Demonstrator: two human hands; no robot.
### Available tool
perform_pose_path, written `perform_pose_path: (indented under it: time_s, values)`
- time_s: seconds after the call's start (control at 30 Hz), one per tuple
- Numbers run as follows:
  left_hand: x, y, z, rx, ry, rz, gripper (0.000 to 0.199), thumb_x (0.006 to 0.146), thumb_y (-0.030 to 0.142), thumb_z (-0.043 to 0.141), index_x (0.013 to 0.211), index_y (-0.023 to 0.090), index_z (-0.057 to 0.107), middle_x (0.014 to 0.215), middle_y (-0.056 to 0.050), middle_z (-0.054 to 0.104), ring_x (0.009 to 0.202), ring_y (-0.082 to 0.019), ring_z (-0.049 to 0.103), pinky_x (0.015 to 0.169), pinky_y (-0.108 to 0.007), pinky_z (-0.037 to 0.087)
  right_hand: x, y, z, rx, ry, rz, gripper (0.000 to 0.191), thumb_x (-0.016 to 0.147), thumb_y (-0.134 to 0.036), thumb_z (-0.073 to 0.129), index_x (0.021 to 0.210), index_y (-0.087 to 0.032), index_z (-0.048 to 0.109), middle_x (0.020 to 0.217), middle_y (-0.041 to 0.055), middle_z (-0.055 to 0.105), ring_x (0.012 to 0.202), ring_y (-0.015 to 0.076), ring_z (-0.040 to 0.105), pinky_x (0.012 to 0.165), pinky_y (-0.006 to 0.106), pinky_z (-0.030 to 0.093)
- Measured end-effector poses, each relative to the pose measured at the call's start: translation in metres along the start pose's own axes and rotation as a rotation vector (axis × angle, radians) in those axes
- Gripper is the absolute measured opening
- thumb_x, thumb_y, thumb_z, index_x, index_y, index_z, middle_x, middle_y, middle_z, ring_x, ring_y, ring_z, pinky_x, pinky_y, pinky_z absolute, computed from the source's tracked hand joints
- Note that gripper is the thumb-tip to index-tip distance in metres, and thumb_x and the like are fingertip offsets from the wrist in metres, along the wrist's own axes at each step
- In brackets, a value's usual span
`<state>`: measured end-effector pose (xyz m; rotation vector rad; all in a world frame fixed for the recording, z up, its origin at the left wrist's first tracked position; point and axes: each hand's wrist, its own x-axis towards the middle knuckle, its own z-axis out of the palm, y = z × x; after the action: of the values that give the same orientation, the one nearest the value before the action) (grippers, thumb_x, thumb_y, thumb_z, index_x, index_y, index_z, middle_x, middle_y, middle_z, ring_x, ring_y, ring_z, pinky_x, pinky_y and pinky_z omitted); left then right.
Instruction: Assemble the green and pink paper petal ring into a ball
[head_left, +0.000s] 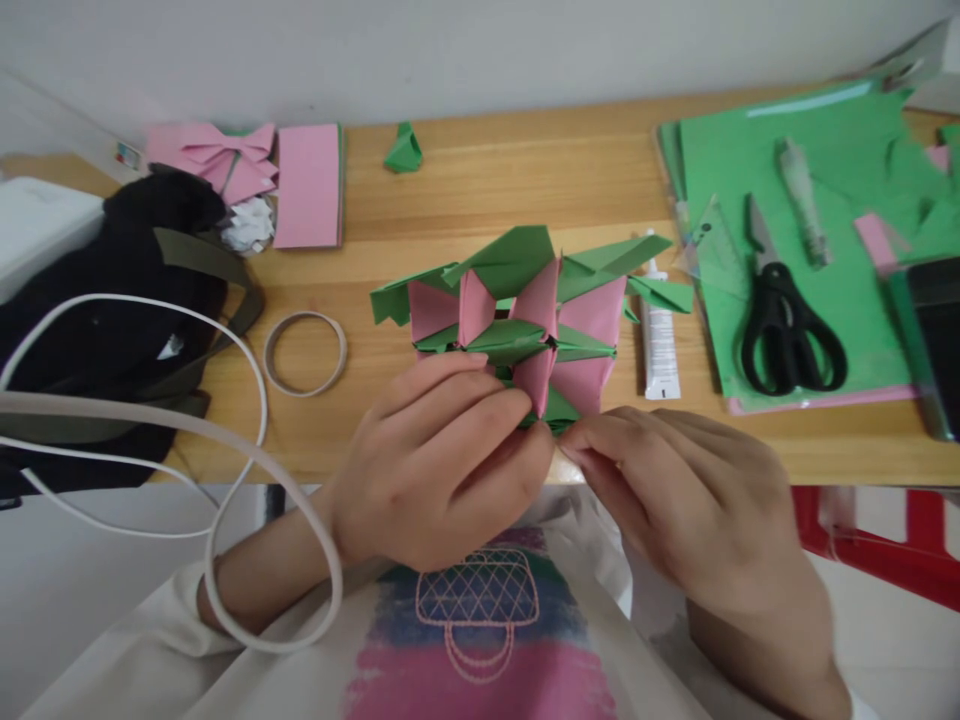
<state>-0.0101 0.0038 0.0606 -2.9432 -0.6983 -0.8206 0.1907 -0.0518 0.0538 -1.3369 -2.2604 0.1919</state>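
Note:
A pink and green folded-paper model [536, 375], built of several joined units with green flaps sticking out, is held up over the front of the table. My left hand [442, 460] is closed around its lower left side, fingers across the front and hiding part of it. At the model's bottom corner, the thumb and forefinger of my right hand [690, 500] are pinched together on the paper edge. What lies right between those fingertips is hidden. Just behind my right hand lies a white glue tube [661, 345], partly covered by a green flap.
Black-handled scissors [787, 320], a capped knife-like tool [804, 200] and a set square [712, 240] lie on green paper sheets [720, 150]. Leftward are a tape roll [270, 350], pink paper stack [307, 190], pink bow [232, 155], black bag [90, 290] and a looping white cable [262, 440] over my left forearm.

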Motion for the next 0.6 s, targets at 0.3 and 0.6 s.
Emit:
perform_pose_path:
  time_s: [0.3,0.6]
  values:
    - [0.0011,-0.0011,-0.0022,0.014,-0.008,0.009,0.008,0.089,0.011,0.058,0.092,0.017,0.063,0.093,-0.001,0.071,0.086,-0.016,0.068,0.089,-0.037,0.057,-0.001,0.002,0.0013,0.03,0.007,0.004,0.007,0.092,-0.011,0.056,0.09,-0.017,0.055,0.069,-0.0015,0.062,0.056,0.0139,0.055,0.053,0.03,0.037]
    - [-0.0014,-0.0033,-0.0021,-0.02,-0.003,-0.006,0.009,0.089,0.011,0.058,0.096,0.014,0.064,0.095,-0.004,0.071,0.089,-0.018,0.067,0.092,-0.039,0.054,-0.0021,0.0003,0.0001,0.034,0.126,0.059,0.011,0.087,-0.009,0.064,0.089,-0.019,0.061,0.072,-0.0021,0.07,0.062,0.0127,0.063,0.061,0.028,0.046]
